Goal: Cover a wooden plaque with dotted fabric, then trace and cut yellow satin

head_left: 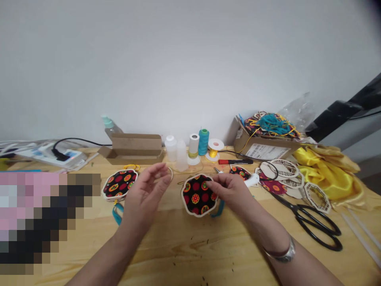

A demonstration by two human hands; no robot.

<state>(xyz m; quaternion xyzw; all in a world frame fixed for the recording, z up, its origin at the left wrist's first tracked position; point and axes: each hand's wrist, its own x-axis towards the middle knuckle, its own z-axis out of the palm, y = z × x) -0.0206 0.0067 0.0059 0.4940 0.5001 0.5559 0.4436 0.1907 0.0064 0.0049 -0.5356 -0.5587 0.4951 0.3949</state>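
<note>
My right hand [228, 190] pinches the right edge of a scalloped ornament [195, 197] with black, red-and-yellow patterned fabric and a pale rim. A teal tassel [218, 208] hangs at its lower right, below my fingers. To its left, my left hand [150, 184] is raised with thumb and fingers curved but apart. A thin pale loop shows by its fingertips; I cannot tell whether they touch it. A similar ornament [120, 183] with a teal tassel [117, 213] lies on the table left of that hand, partly behind it.
Along the wall stand an open cardboard box [137, 149], white bottles [170, 147], a teal thread spool [203, 142] and a yellow cord spool [213, 152]. At right are a filled carton [264, 149], a red-and-black marker [235, 161], wooden cutouts [318, 197], black scissors [315, 224] and yellow cloth [324, 174].
</note>
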